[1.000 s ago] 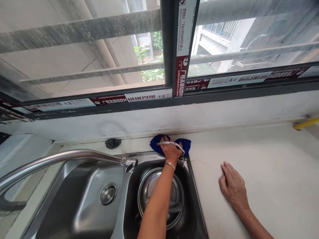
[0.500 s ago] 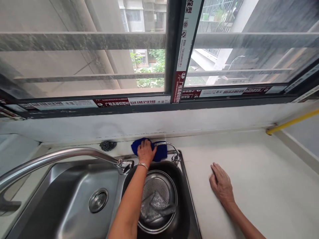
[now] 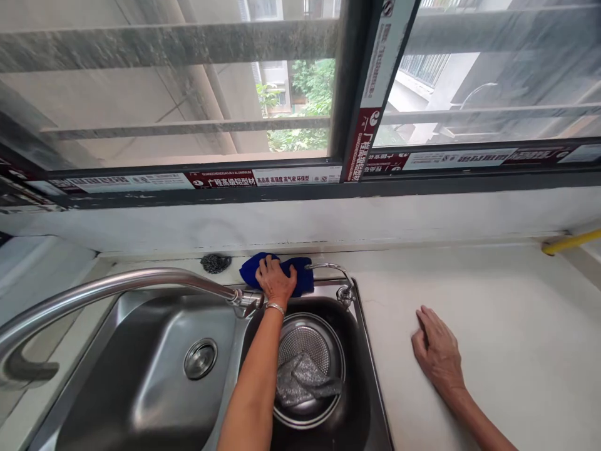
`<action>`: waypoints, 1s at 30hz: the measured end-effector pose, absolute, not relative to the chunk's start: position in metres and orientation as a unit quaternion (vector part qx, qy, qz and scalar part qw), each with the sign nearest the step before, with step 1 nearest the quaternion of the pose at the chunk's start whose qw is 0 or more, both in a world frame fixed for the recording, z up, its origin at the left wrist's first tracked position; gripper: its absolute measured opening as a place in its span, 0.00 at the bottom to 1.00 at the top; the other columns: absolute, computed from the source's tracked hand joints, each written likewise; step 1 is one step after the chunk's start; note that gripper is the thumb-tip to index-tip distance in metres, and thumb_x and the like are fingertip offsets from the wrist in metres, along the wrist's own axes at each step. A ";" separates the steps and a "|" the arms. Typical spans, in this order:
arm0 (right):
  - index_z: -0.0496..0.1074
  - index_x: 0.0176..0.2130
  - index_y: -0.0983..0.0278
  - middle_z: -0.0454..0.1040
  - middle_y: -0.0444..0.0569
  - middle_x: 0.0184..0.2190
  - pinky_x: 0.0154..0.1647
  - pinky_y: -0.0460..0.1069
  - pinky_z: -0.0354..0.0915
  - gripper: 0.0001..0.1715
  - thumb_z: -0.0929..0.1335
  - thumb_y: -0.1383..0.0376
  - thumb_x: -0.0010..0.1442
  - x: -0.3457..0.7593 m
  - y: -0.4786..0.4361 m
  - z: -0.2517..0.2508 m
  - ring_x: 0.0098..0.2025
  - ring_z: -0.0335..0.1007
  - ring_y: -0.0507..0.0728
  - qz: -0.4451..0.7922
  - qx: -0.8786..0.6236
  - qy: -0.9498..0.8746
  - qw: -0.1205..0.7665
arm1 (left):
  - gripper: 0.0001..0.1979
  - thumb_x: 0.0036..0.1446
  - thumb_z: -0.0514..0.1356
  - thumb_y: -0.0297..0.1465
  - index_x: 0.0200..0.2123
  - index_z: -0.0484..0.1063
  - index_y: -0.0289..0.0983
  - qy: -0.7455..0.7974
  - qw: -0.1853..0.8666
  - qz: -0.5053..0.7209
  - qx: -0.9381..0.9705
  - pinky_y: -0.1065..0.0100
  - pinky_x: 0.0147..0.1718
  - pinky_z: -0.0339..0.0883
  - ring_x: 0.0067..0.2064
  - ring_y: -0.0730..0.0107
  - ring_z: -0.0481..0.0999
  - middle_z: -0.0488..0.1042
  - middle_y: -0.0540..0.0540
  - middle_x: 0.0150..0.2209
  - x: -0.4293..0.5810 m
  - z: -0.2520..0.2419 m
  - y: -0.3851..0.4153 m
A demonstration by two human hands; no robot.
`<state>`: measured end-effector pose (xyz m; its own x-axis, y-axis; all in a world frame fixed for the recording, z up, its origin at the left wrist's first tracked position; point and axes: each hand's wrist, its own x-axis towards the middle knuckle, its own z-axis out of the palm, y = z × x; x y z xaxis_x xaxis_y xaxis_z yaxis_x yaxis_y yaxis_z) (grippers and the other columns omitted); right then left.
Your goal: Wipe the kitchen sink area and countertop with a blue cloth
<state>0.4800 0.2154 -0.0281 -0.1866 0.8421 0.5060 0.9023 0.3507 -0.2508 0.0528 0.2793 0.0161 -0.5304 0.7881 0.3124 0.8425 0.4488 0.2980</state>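
My left hand (image 3: 275,280) presses down on a blue cloth (image 3: 300,275) at the back rim of the sink, its fingers bent over the fabric. The cloth lies bunched between the large faucet (image 3: 164,275) and a small thin tap (image 3: 346,289). To the right of the sink, my right hand (image 3: 439,347) rests on the white counter (image 3: 507,313) with fingers stretched out and nothing in it. Below my left forearm, in the right basin, sits a metal strainer bowl (image 3: 305,338) with a grey cloth (image 3: 305,379) draped in it.
A dark steel-wool scourer (image 3: 216,263) lies on the ledge behind the left basin (image 3: 164,401), which has a round drain (image 3: 200,359). Behind runs a low white wall under a dark window frame (image 3: 282,191). A yellow pipe (image 3: 570,242) comes in at the right.
My left hand and the blue cloth have slid left along the rim, away from the thin tap. The view has turned slightly, and my right hand stays on the counter.
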 end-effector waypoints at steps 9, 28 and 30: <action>0.63 0.67 0.64 0.68 0.61 0.65 0.65 0.68 0.64 0.32 0.62 0.66 0.65 0.484 0.214 -0.028 0.67 0.65 0.71 -0.045 -0.573 -0.774 0.266 | 0.17 0.60 0.59 0.39 0.46 0.73 0.34 -0.796 0.025 -0.192 -0.573 0.49 0.60 0.57 0.63 0.46 0.64 0.70 0.34 0.60 0.084 0.017 0.283; 0.67 0.64 0.62 0.71 0.58 0.63 0.66 0.65 0.66 0.28 0.62 0.66 0.66 0.482 0.220 -0.027 0.65 0.68 0.65 -0.032 -0.567 -0.765 0.303 | 0.20 0.64 0.59 0.42 0.54 0.73 0.37 -0.689 -0.052 -0.201 -0.695 0.51 0.63 0.61 0.66 0.49 0.66 0.70 0.38 0.63 0.102 0.020 0.297; 0.67 0.64 0.62 0.72 0.58 0.63 0.65 0.65 0.67 0.28 0.62 0.66 0.66 0.482 0.221 -0.028 0.66 0.68 0.64 -0.031 -0.565 -0.765 0.309 | 0.21 0.64 0.59 0.42 0.54 0.73 0.36 -0.725 -0.041 -0.199 -0.659 0.50 0.63 0.60 0.67 0.48 0.65 0.70 0.36 0.64 0.082 0.021 0.289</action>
<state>0.4819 0.2206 -0.0282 -0.1713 0.8442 0.5079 0.8831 0.3601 -0.3007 0.0824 0.2885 0.0209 -0.1291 0.9708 0.2020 0.9382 0.0536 0.3420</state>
